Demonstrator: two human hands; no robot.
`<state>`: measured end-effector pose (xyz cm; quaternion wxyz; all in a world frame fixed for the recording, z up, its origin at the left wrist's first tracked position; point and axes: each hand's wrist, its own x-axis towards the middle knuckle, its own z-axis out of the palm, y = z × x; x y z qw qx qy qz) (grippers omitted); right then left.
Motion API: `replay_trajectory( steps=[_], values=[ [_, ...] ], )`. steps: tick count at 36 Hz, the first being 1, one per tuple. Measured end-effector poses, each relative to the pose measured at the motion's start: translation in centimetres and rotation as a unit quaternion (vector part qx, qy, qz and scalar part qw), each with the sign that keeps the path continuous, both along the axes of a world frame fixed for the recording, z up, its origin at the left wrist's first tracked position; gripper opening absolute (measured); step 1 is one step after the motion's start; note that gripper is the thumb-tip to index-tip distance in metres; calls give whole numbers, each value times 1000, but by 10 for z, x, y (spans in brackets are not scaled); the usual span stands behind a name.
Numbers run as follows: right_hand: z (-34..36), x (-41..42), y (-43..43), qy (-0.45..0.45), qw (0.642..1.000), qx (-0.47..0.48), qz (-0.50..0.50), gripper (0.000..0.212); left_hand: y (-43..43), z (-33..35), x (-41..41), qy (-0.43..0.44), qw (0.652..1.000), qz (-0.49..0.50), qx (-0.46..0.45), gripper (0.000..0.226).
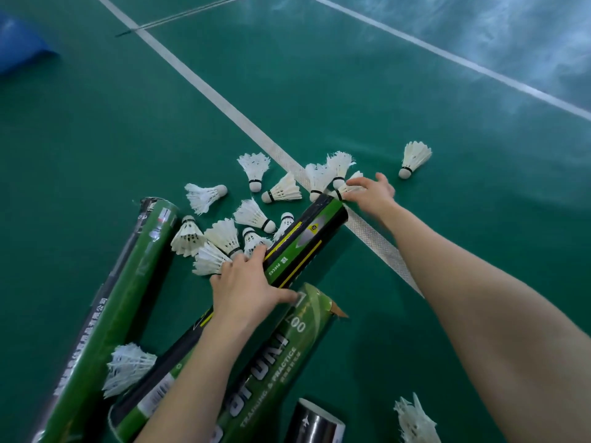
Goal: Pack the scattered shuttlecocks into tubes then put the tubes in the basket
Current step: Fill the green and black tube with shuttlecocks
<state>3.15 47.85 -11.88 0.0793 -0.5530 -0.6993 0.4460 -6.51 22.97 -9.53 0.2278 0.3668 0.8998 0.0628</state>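
Gripping the green-and-black tube (307, 241) round its middle with my left hand (246, 292), fingers wrapped over it. It's lying at a slant on the green court floor (447, 219). My right hand (372, 193) is just past the tube's open far end, pinching a shuttlecock (347, 188) by the feathers, cork toward the mouth. A loose pile of shuttlecocks (224, 235) sits just left of the tube, and one lone shuttlecock (414, 158) is well off to its right. The white court line (224, 103) passes under the tube's far end. A long green tube (105, 314) lies left of it, a "TRAINING & PRACTICE" tube (287, 340) right beside it on the right, and a black tube (315, 423) nearer me.
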Motion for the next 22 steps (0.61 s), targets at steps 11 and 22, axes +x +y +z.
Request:
replay_trajectory(
  steps=[11, 22],
  values=[
    [-16, 25, -21, 72, 992, 60, -89, 10, -7, 2, 1, 26, 1000, -15, -9, 94],
    [15, 95, -65, 219, 958, 39, -180, 27, -21, 9, 23, 55, 996, -68, -10, 98]
  ],
)
